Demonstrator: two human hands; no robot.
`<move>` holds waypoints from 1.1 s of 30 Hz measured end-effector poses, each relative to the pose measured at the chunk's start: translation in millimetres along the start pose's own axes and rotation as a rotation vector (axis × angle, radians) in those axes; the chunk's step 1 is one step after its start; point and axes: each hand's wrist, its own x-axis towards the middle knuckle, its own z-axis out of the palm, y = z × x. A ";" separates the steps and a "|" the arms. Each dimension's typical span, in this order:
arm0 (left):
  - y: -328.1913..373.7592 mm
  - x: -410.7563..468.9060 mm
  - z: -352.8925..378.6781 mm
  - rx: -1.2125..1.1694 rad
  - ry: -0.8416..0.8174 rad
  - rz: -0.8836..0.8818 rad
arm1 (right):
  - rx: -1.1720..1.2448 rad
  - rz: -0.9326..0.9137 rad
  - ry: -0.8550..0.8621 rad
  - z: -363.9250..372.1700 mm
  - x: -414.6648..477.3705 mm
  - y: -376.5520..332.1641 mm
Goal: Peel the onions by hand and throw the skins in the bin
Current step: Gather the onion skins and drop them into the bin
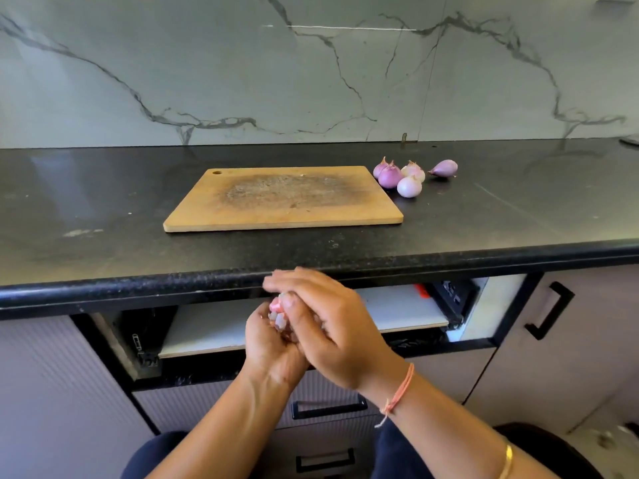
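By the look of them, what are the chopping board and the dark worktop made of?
Chopping board: wood, it seems, matt tan with a worn grey patch. Worktop: probably polished stone, black, speckled, reflecting the wall.

Purple and pale pink onions are seen on a speckled black counter; the tan board is darkened centrally; grey veins cross the white backsplash.
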 end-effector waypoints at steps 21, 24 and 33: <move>-211.9 48.7 -13.9 0.378 0.423 -0.381 | 1.192 1.164 1.264 -91.0 -129.6 109.0; -262.5 57.1 -17.5 0.496 0.445 -0.466 | 1.160 1.206 1.439 -122.2 -155.1 128.2; -375.9 73.7 -41.6 1.282 0.033 -0.694 | 1.187 1.131 1.865 -199.1 -240.9 168.2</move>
